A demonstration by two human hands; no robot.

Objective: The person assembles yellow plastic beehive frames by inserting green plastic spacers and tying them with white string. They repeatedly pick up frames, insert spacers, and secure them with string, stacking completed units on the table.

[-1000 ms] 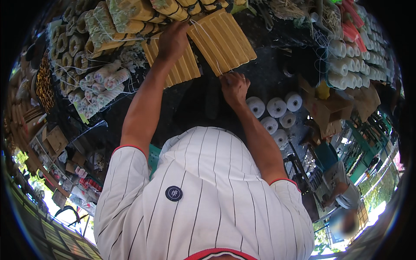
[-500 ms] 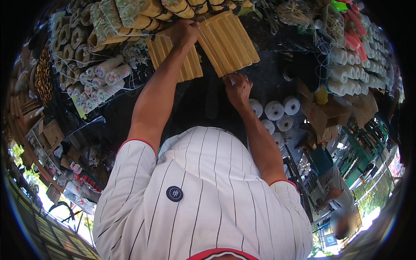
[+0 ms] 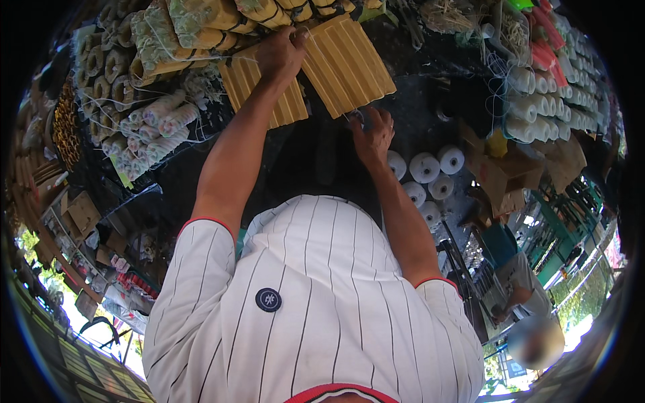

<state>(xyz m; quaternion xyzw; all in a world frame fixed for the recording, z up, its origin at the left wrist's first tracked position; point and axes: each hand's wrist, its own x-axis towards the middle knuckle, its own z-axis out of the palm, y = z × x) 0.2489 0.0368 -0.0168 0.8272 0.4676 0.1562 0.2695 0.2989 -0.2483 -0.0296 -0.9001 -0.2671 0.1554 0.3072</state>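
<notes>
Two ridged yellow-brown panels lie side by side on the dark worktop: a right panel [image 3: 349,66] and a left panel [image 3: 289,106], partly covered by my left forearm. My left hand [image 3: 281,57] is closed in a pinch at the far inner corner of the right panel, where a thin white string [image 3: 310,39] shows at its fingertips. Just off that panel's near edge is my right hand [image 3: 373,138], its fingers curled towards the thumb. Something small and pale shows between them, too small to name.
Bundled yellow-brown pieces [image 3: 201,27] are stacked behind the panels. Plastic-wrapped rolls [image 3: 161,127] lie at left. White thread cones [image 3: 424,168] stand right of my right arm, near an open cardboard box [image 3: 497,178]. White rolls [image 3: 537,107] fill the far right; another person [image 3: 524,289] is at lower right.
My right hand has shifted slightly away from the right panel's near edge, and its fingers have loosened. The left hand keeps its pinch at the far corner. The whole view has shifted a little.
</notes>
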